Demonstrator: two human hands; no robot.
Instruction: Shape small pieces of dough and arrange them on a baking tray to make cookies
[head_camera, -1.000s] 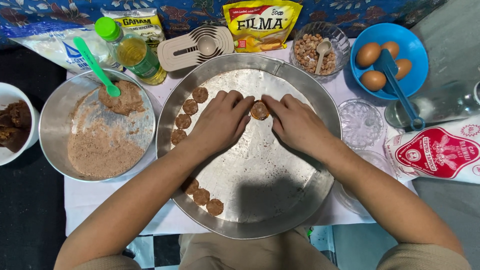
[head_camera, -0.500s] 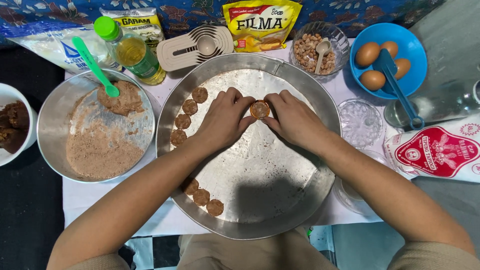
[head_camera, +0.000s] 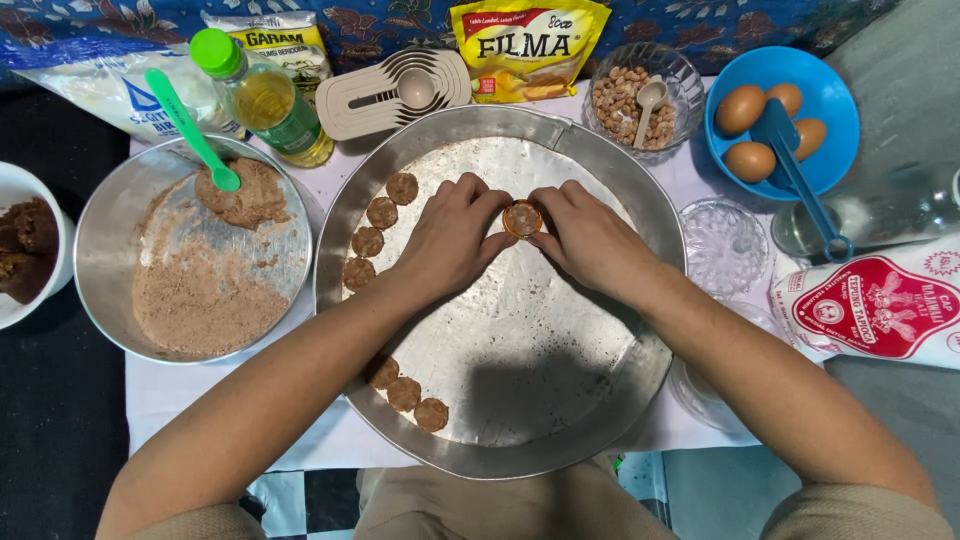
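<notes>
While both hands meet over the middle of the round metal tray (head_camera: 640, 400), the left hand (head_camera: 450, 240) and the right hand (head_camera: 590, 240) pinch a small round mould (head_camera: 522, 218) filled with brown dough between their fingertips, just above the tray's floor at about 12 o'clock from its centre. Four dough discs (head_camera: 378, 213) curve along the tray's rim at 10 o'clock, and three more discs (head_camera: 405, 392) lie at 7 o'clock. At 9 o'clock of the tray sits a metal bowl (head_camera: 110, 300) of brown dough with a green spoon (head_camera: 190, 128) resting in it. At 11 o'clock stands an oil bottle (head_camera: 262, 100); at 1 o'clock, a glass bowl of nuts (head_camera: 640, 95); at 2 o'clock, a blue bowl (head_camera: 830, 100) with eggs (head_camera: 740, 108) and a blue spatula (head_camera: 800, 180).
</notes>
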